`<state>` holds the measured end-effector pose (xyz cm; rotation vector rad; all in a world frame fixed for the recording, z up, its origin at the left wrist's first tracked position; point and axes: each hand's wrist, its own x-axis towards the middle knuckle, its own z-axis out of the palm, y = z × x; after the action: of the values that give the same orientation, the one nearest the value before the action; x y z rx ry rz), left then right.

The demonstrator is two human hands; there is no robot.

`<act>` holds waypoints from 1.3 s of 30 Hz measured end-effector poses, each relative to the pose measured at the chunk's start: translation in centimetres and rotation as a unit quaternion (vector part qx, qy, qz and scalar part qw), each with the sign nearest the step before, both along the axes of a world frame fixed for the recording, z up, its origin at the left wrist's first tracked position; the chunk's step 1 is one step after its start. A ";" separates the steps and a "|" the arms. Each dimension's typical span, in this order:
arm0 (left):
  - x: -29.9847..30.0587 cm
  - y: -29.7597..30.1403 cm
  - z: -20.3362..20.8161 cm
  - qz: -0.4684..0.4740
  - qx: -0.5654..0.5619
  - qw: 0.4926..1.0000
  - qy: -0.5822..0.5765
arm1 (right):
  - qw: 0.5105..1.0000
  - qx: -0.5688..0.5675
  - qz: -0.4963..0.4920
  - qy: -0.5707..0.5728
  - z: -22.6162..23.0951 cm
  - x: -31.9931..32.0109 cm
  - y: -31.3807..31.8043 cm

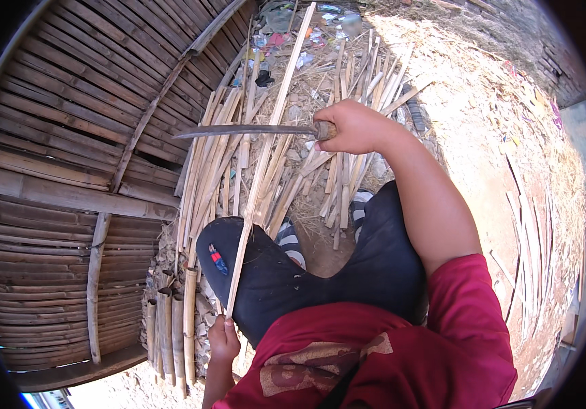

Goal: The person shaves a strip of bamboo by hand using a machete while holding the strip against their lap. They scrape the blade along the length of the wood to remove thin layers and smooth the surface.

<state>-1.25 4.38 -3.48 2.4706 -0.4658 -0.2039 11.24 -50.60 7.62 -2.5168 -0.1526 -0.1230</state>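
My left hand (223, 338), low beside my left thigh, is closed on the near end of a long pale bamboo strip (261, 163). From there the strip runs up past my knee and away over the ground. My right hand (353, 127) grips the wooden handle of a machete (245, 129), its blade pointing left. The blade crosses the strip's line around mid-length; whether they touch I cannot tell. A small red and blue bundle (218, 260) lies on the dark trousers over my left knee.
Split bamboo strips (214, 163) lie heaped ahead of my feet. A slatted bamboo wall (54, 116) rises at left, with several upright bamboo poles (189, 327) by its base. Litter (306, 37) is scattered at the far end. More thin strips (528, 252) lie on the right.
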 end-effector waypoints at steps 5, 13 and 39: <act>0.2 0.5 0.2 -0.010 -0.019 0.999 0.026 | 0.989 -0.088 0.120 0.021 1.3 -0.7 4.6; 0.8 0.3 0.7 0.010 0.001 0.999 0.052 | 0.989 0.076 -0.129 -0.021 -2.3 2.0 -3.0; 0.5 0.2 1.2 -0.009 0.014 1.000 0.012 | 0.982 -0.120 0.134 0.060 2.2 -1.3 5.8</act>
<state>-0.73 4.58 -2.31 2.4884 -0.4776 -0.2488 9.89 -44.80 9.82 -2.7036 -0.4797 0.1651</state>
